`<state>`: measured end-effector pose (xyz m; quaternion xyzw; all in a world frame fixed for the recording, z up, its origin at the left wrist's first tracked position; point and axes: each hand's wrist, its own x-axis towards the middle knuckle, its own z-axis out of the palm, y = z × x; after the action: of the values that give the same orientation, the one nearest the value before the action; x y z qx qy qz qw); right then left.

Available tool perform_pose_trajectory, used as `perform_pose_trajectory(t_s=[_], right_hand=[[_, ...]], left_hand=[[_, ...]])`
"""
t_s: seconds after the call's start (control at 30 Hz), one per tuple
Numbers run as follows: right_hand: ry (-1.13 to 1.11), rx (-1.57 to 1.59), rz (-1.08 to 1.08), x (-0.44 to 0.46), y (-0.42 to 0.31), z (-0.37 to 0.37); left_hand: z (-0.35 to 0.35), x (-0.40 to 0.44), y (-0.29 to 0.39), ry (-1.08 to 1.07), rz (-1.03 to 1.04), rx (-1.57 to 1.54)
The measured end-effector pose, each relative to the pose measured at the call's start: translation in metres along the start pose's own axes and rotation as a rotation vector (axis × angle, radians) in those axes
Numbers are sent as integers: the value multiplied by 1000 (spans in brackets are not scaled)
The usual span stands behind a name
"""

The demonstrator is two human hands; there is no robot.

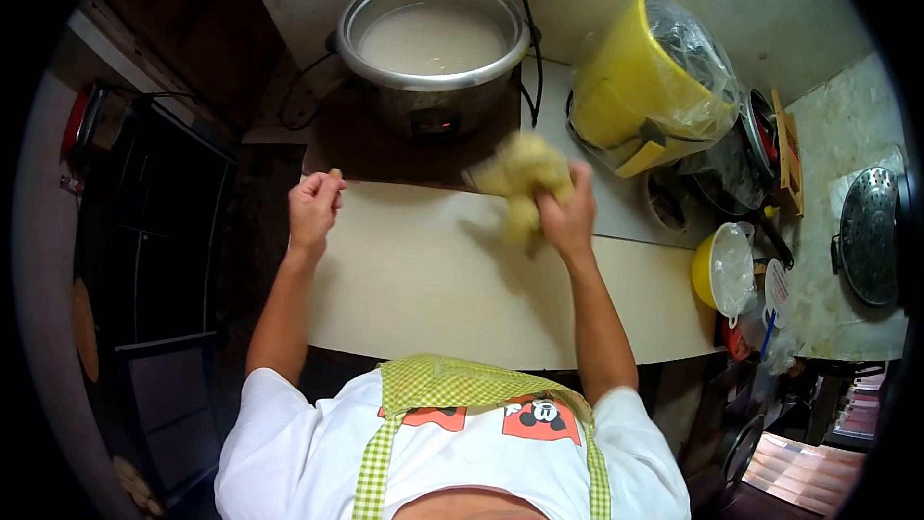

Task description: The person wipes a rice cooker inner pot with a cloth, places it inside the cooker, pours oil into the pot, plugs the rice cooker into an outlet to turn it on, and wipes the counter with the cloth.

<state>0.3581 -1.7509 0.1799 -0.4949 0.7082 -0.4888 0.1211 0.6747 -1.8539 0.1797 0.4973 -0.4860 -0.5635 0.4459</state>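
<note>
My right hand [570,214] is closed on a crumpled yellowish cloth [527,178], held above the pale tabletop [423,279]. The cloth is somewhat blurred. My left hand [315,212] is curled closed over the table's left edge; whether anything is inside it is hidden. Beyond both hands a rice cooker [433,87] stands without a lid on a dark brown board [332,140]. Cloudy whitish liquid fills much of its pot, and a small red light glows on its front.
A yellow appliance under clear plastic [616,87] stands right of the cooker, with black cords between them. Farther right are a black pan [727,188], a yellow bowl [707,265] and a hanging perforated metal disc [868,231]. Dark cabinets [173,231] are at left.
</note>
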Motion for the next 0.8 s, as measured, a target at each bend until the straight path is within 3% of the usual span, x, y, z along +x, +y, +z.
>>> perform_pose_trajectory(t_s=[0.07, 0.2, 0.27, 0.33, 0.4, 0.47, 0.53, 0.6, 0.7, 0.8], right_hand=[[158, 34, -209, 45, -18, 52], [193, 13, -187, 44, -15, 136], [-475, -393, -327, 15, -8, 124], [-662, -358, -352, -25, -30, 93], [-657, -304, -143, -49, -27, 71], [-709, -368, -44, -63, -30, 40], [-632, -361, 1, -80, -15, 16], [-570, -372, 55, -94, -2, -6], [-468, -377, 153, -110, 6, -23], [-378, -379, 146, -112, 11, -30]], left_hand=[[9, 6, -10, 8, 11, 65], [22, 53, -55, 7, 164, 136], [39, 64, -52, 56, 201, 291], [57, 73, -50, 42, 129, 362], [78, 78, -52, 7, -20, 432], [93, 94, -82, 30, 28, 416], [100, 100, -94, 51, 93, 399], [104, 96, -98, 51, -8, 185], [106, 96, -99, 97, -125, 164], [116, 90, -91, 145, 55, 244]])
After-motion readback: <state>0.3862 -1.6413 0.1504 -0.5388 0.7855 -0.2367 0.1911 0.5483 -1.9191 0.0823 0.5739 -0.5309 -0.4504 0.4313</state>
